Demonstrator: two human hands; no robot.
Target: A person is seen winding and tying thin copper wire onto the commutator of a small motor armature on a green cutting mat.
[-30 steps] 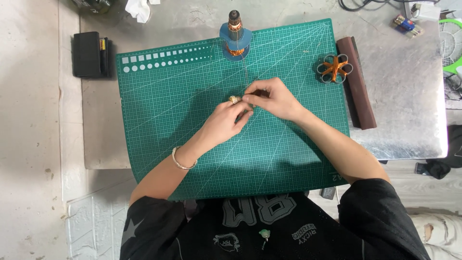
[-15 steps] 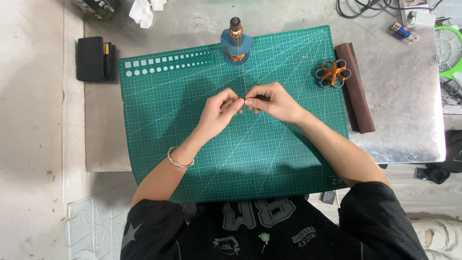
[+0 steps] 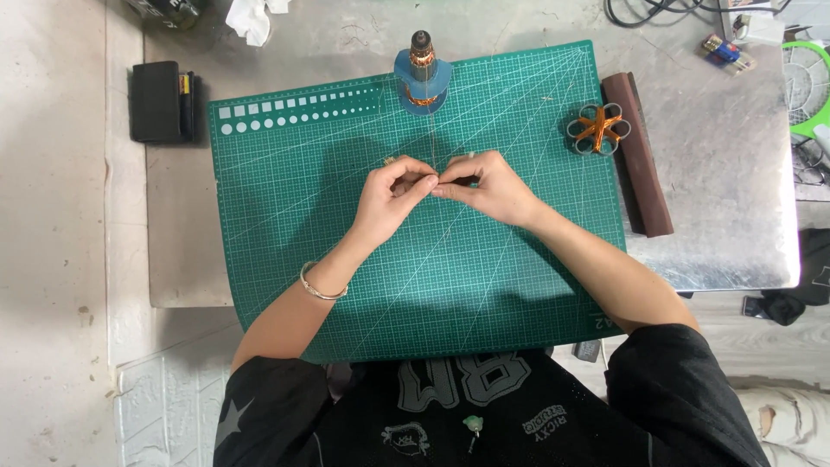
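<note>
Views: one only, the head camera; no second view shares the scene.
Position: above the green cutting mat (image 3: 415,251), over the person's own chest.
Direction: almost straight down, the mat's far edge toward the top of the frame.
Nearness: moderately close; the whole mat fits in frame.
Centre: both hands meet just above the mat's middle.
Margins: metal table (image 3: 726,173) around the mat, pale floor to the mat's left.
</note>
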